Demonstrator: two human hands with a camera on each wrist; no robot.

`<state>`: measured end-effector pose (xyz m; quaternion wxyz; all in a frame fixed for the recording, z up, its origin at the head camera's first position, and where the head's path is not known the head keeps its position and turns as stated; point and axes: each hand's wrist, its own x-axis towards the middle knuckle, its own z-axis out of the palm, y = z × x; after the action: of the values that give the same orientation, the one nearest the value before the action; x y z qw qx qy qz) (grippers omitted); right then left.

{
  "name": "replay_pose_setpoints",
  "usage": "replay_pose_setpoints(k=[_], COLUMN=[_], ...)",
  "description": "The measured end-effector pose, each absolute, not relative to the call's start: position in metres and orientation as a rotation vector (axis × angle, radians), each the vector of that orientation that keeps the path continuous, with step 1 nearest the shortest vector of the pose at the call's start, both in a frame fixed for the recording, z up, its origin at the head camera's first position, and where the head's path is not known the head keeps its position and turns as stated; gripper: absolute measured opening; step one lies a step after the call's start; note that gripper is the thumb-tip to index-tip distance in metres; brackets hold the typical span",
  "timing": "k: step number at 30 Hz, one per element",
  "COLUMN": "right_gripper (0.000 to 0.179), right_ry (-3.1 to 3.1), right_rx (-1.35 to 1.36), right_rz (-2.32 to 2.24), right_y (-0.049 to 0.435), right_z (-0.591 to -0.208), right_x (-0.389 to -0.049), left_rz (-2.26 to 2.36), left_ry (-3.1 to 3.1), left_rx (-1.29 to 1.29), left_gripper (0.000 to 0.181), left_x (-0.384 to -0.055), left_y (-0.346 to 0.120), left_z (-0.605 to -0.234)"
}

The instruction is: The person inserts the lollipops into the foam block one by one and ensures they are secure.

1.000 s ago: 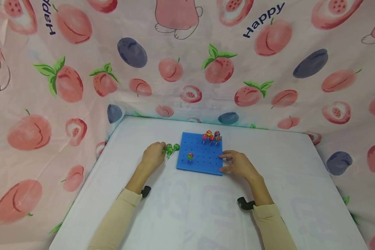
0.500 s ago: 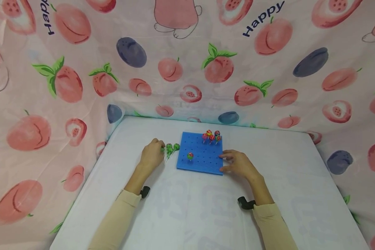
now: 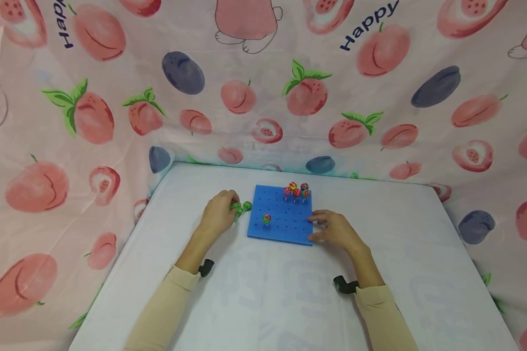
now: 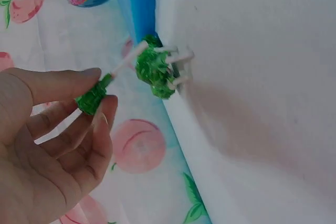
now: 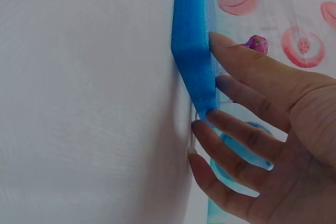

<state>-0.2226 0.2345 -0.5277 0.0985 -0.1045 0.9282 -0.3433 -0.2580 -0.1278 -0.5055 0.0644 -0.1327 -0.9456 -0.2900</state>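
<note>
In the left wrist view a green-wrapped lollipop (image 4: 93,98) is pinched between the thumb and fingers of my left hand (image 3: 218,212), its white stick pointing away from the palm. Close beside that hand, more green lollipops (image 3: 247,206) lie bunched on the table. To their right is a blue foam board (image 3: 285,212) with rows of small holes. One red-and-green lollipop (image 3: 267,219) stands upright in its left front part. My right hand (image 3: 336,232) is at the board's right edge, fingers spread and lightly bent; in the right wrist view the thumb and fingertips touch the board's side.
Several lollipops (image 3: 296,192) of mixed colours stand in the board's back right corner. All of this sits on a white-covered table (image 3: 263,292). A peach-print cloth (image 3: 263,97) hangs behind and along both sides.
My left hand first drew slightly left of the bunch, then came back up and right; a green lollipop now shows in its fingers. My right hand has stayed at the board's edge.
</note>
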Motion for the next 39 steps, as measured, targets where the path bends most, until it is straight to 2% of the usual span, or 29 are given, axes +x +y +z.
replay_pose_setpoints(k=[20,39], right_gripper=[0.057,0.057], right_ry=[2.731,2.731], right_rx=[-0.305,-0.288], right_rz=[-1.048,-1.053], right_y=[0.236,0.235], right_z=[-0.529,-0.528], right_x=[-0.222,-0.223], left_rz=[-1.085,-0.93], left_ry=[-2.702,-2.696], left_rx=[-0.636,-0.728], left_gripper=[0.024,0.028], left_x=[-0.247,-0.247], left_y=[-0.099,-0.092], left_z=[-0.506,-0.518])
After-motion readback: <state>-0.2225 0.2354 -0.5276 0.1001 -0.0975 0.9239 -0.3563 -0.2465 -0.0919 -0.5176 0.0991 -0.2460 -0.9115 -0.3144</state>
